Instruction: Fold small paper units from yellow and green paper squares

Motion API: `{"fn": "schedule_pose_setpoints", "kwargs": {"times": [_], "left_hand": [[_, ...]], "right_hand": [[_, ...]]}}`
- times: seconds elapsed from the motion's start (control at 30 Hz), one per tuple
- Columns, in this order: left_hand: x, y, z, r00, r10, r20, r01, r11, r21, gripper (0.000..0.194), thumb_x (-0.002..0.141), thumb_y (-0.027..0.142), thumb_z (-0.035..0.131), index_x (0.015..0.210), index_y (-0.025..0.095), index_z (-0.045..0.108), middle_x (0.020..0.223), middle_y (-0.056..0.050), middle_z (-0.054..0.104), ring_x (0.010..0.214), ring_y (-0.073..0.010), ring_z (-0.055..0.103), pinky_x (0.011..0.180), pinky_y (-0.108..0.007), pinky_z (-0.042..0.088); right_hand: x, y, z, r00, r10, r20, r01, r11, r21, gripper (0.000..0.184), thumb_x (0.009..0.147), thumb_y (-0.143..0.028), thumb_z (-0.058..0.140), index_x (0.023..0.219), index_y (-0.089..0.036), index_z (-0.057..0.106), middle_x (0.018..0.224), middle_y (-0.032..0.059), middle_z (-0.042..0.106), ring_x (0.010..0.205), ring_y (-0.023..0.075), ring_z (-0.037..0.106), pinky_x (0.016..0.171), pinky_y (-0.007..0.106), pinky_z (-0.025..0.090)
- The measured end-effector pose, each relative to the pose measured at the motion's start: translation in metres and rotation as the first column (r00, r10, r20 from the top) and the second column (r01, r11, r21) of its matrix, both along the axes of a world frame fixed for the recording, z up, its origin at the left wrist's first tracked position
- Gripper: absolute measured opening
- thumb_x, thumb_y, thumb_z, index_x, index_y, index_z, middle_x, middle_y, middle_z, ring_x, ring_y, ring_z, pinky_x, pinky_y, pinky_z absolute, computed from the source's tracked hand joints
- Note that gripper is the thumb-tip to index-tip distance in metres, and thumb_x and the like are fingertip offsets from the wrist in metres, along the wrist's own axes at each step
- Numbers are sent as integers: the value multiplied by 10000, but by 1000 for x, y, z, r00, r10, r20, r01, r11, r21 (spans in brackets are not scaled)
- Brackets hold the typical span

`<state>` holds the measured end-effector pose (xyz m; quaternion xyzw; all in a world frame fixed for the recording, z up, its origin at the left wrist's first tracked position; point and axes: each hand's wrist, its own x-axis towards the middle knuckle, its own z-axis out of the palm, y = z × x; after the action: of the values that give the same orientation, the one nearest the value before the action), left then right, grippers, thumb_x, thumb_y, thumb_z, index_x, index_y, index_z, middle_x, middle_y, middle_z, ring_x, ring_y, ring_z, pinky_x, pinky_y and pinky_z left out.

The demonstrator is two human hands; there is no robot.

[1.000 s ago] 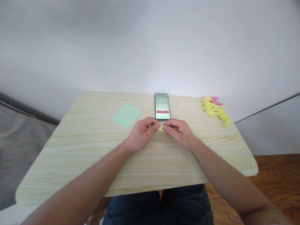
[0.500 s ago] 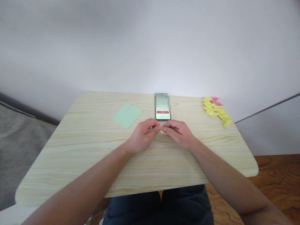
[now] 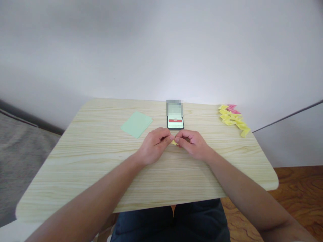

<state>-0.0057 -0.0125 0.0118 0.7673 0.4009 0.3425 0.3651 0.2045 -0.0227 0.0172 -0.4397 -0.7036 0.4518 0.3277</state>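
Observation:
Between my fingertips is a small piece of folded yellow paper (image 3: 174, 142), mostly hidden by the thumbs and fingers. My left hand (image 3: 156, 144) pinches it from the left, thumb against the forefinger. From the other side my right hand (image 3: 192, 144) pinches it too, and the two thumbs nearly meet. Both hands are just above the table, close in front of a phone (image 3: 175, 123) with a lit screen. Left of them lie green square paper sheets (image 3: 137, 124), slightly fanned.
Several folded yellow paper pieces (image 3: 228, 117) lie at the table's right back, beside folded pink paper (image 3: 234, 109). The light wooden table (image 3: 83, 158) backs against a white wall (image 3: 161, 50). Its rounded front edge is over my lap.
The hands have barely moved. Slightly more of the yellow paper shows below the fingertips, with a small shift in the fingers.

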Motion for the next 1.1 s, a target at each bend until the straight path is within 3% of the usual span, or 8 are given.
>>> {"fn": "schedule_pose_setpoints", "kwargs": {"times": [0.33, 0.4, 0.5, 0.6, 0.73, 0.83, 0.97, 1.1], "left_hand": [[1, 0, 3, 999, 40, 29, -38, 997, -70, 380, 1006, 370, 523, 685, 181, 446, 701, 27, 427, 686, -126, 407, 649, -289, 318], [1, 1, 2, 992, 73, 102, -57, 987, -150, 391, 997, 389, 537, 685, 185, 415, 694, 36, 384, 664, -117, 368, 623, -284, 299], [0, 4, 0, 970, 135, 202, -80, 963, -259, 388, 991, 408, 540, 696, 188, 415, 686, 41, 352, 654, -113, 334, 601, -281, 275], [-1, 5, -2, 964, 152, 216, -86, 954, -287, 394, 982, 414, 552, 690, 186, 419, 679, 40, 354, 659, -113, 339, 600, -280, 272], [0, 5, -1, 978, 152, 145, -110, 959, -261, 436, 987, 453, 540, 666, 187, 412, 661, 38, 354, 642, -115, 341, 586, -282, 270], [0, 4, 0, 985, 157, 70, -142, 974, -178, 415, 989, 486, 530, 704, 185, 504, 680, 29, 446, 666, -126, 417, 613, -284, 320], [0, 2, 0, 979, 202, 4, -202, 979, -19, 230, 924, 424, 650, 1042, 229, 685, 963, -12, 676, 870, -174, 580, 766, -307, 438], [-1, 1, -4, 986, 167, 1, -167, 985, 54, 205, 898, 324, 673, 1083, 256, 728, 1035, -21, 720, 945, -194, 624, 853, -338, 485]], "right_hand": [[1, 2, -1, 999, -34, -23, 33, 998, -46, 270, 953, -433, 636, 824, -197, 661, 705, -13, 609, 630, 120, 512, 590, 261, 405], [2, 2, -3, 997, -48, -61, 49, 999, 8, 212, 916, -420, 691, 966, -214, 696, 743, -17, 600, 658, 126, 519, 619, 269, 434], [4, 2, -5, 994, -61, -86, 76, 980, 183, 432, 828, -315, 787, 1234, -265, 648, 833, -23, 601, 743, 140, 550, 731, 296, 487], [4, 1, -4, 995, -78, -68, 95, 949, 301, 374, 840, -254, 760, 1204, -272, 674, 904, -4, 653, 812, 155, 591, 800, 320, 503], [3, 0, -2, 992, -124, -32, 128, 940, 317, 134, 897, -271, 704, 1019, -250, 756, 943, 23, 731, 854, 171, 646, 808, 326, 515], [2, 2, -2, 984, -173, -36, 177, 956, 236, 124, 916, -312, 687, 977, -237, 764, 939, 29, 760, 861, 177, 675, 792, 318, 522], [2, 5, -5, 971, -235, -39, 237, 969, 71, 146, 915, -341, 662, 928, -213, 731, 795, 9, 736, 717, 155, 656, 665, 281, 497], [4, 6, -4, 960, -263, 94, 256, 964, 77, 119, 878, -262, 625, 828, -203, 716, 682, -17, 678, 614, 129, 582, 589, 259, 431]]}}
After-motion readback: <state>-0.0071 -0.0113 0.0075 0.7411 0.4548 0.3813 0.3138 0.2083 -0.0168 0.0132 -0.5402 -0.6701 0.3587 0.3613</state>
